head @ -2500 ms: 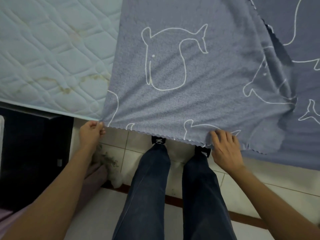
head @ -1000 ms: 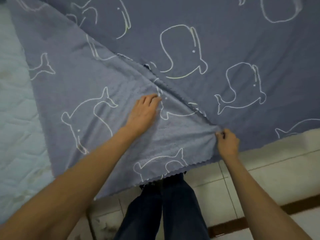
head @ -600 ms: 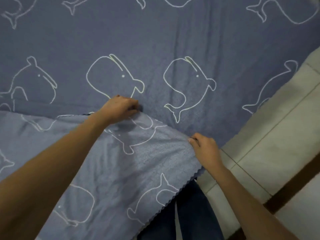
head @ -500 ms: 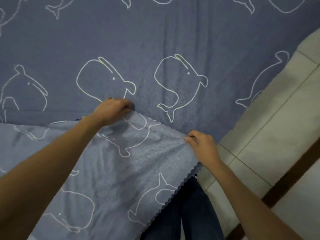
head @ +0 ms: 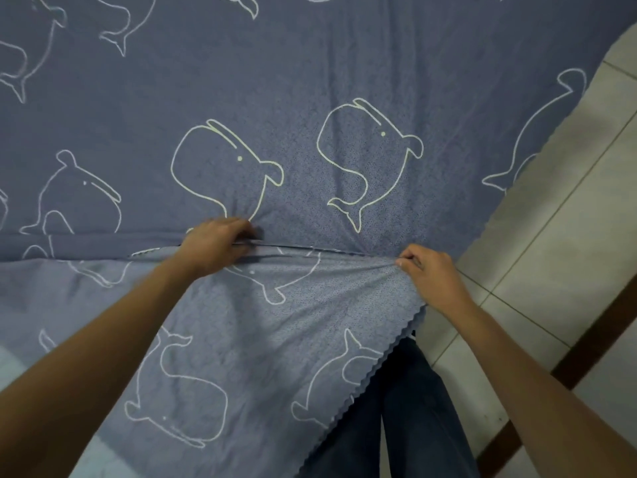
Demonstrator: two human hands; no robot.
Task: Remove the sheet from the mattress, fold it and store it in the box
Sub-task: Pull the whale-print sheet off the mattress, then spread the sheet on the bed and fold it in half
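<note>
The blue-grey sheet (head: 310,81) with white whale outlines covers nearly all of the mattress. A folded-over flap of the sheet (head: 241,339) lies on top of it, its scalloped edge running down toward my legs. My left hand (head: 215,244) pinches the fold line where the flap meets the layer beneath. My right hand (head: 432,276) grips the flap's right corner near the bed's edge. A sliver of pale mattress (head: 10,360) shows at lower left. No box is in view.
White tiled floor (head: 558,236) lies to the right of the bed, crossed by a dark brown strip (head: 586,343). My legs in dark jeans (head: 396,426) stand against the bed's edge below the flap.
Since 2.5 s ago the sheet's near edge was carried over the mattress and laid onto the rest. In the last half second both hands slid slightly along the fold, pulling it straighter.
</note>
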